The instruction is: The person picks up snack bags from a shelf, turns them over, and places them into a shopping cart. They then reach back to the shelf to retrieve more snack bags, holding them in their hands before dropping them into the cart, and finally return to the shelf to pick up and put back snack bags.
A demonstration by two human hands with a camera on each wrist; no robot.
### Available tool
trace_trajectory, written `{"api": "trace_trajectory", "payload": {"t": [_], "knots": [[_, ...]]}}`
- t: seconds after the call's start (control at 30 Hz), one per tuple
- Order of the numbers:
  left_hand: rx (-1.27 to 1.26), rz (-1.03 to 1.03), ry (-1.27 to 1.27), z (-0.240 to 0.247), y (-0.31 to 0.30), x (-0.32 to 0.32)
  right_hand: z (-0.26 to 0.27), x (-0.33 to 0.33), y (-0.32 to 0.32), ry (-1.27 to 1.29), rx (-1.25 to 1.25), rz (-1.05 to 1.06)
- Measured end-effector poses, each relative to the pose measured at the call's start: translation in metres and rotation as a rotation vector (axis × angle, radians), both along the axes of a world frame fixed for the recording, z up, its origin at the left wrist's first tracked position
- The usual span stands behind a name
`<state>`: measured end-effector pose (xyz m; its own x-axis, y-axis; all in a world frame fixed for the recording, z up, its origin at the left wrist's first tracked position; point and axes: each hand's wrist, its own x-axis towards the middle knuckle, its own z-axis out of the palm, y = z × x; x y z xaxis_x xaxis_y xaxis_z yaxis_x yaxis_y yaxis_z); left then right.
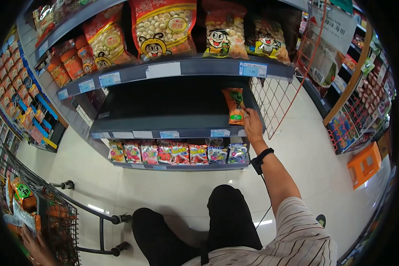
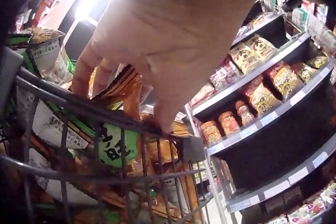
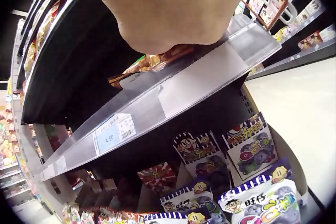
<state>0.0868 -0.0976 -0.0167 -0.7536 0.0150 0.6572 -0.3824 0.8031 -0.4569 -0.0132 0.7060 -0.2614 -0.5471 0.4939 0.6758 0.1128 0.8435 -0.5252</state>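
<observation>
Our right hand (image 1: 253,125) meets the lower edge of the orange snack bag (image 1: 235,105), which stands at the right end of the middle shelf (image 1: 164,116). The grip seems a pinch, though the wrist view hides the fingers. We'd hold the bag upright and square. Our left hand (image 2: 173,29) rests loose-fingered on packets (image 2: 113,148) in the cart (image 2: 63,100).
</observation>
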Motion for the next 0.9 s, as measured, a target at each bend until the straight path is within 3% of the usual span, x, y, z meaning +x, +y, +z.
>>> {"api": "trace_trajectory", "payload": {"t": [0.1, 0.2, 0.23, 0.3, 0.33, 0.43, 0.5, 0.67, 0.73, 0.83, 0.9], "knots": [[0.189, -0.064, 0.114, -0.046, -0.095, -0.032, -0.002, 0.000, 0.001, 0.015, 0.008, 0.022], [0.230, -0.110, 0.140, -0.047, -0.084, -0.028, -0.015, -0.008, 0.018, -0.104, 0.001, -0.073], [0.208, -0.179, 0.164, -0.047, -0.081, -0.022, -0.012, -0.012, 0.019, -0.193, -0.116, -0.141], [0.208, -0.265, 0.216, -0.041, -0.050, -0.016, -0.023, -0.019, 0.038, -0.232, -0.124, -0.099], [0.160, -0.274, 0.209, -0.033, -0.030, -0.011, -0.034, -0.019, 0.046, -0.112, -0.262, 0.042], [0.261, -0.258, 0.186, -0.025, -0.014, -0.004, -0.042, -0.019, 0.072, -0.167, -0.119, 0.133], [0.288, -0.289, 0.221, -0.028, -0.022, -0.002, -0.062, -0.025, 0.096, -0.074, -0.058, 0.201], [0.370, -0.282, 0.267, -0.022, -0.030, 0.007, -0.043, -0.025, 0.085, -0.076, -0.123, 0.238], [0.402, -0.297, 0.266, -0.018, -0.027, 0.008, -0.042, -0.024, 0.084, -0.075, -0.019, 0.165], [0.338, -0.318, 0.250, -0.016, -0.025, 0.005, -0.026, -0.012, 0.049, -0.027, 0.133, 0.169], [0.231, -0.271, 0.233, -0.017, -0.022, 0.001, -0.010, -0.004, 0.005, 0.044, 0.062, 0.243]]}}
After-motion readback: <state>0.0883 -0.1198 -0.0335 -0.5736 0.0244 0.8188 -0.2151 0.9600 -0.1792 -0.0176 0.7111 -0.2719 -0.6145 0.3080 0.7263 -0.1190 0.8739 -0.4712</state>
